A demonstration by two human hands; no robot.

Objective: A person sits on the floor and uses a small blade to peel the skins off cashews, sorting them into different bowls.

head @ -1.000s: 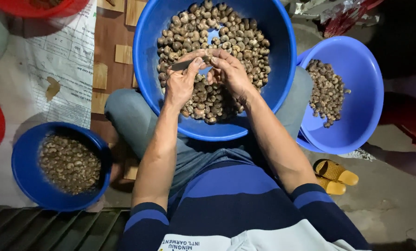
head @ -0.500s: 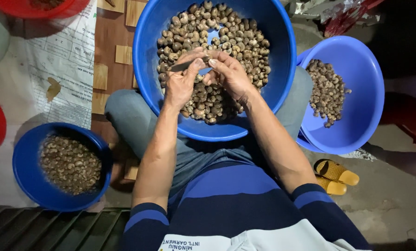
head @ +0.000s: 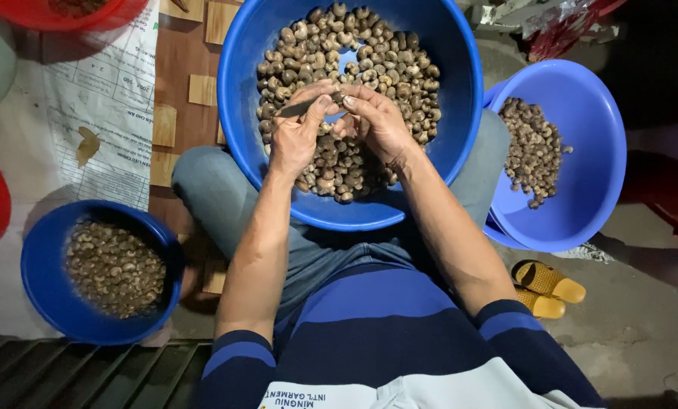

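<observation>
From my feed both hands sit at 12 o'clock over the big blue basin (head: 460, 98) on the lap. My left hand (head: 295, 136) has its fingers closed around a small knife (head: 297, 107); my right hand (head: 377, 121) pinches a single cashew nut (head: 338, 98) at the fingertips. Lighter blue basin (head: 589, 189) of cashews at 3 o'clock, small blue bowl (head: 40, 280) at 8.

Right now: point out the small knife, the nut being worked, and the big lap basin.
small knife (head: 295, 107), head view, middle of blade.
nut (head: 338, 97), head view, its top.
big blue basin (head: 460, 91), head view, bare inner wall.
</observation>
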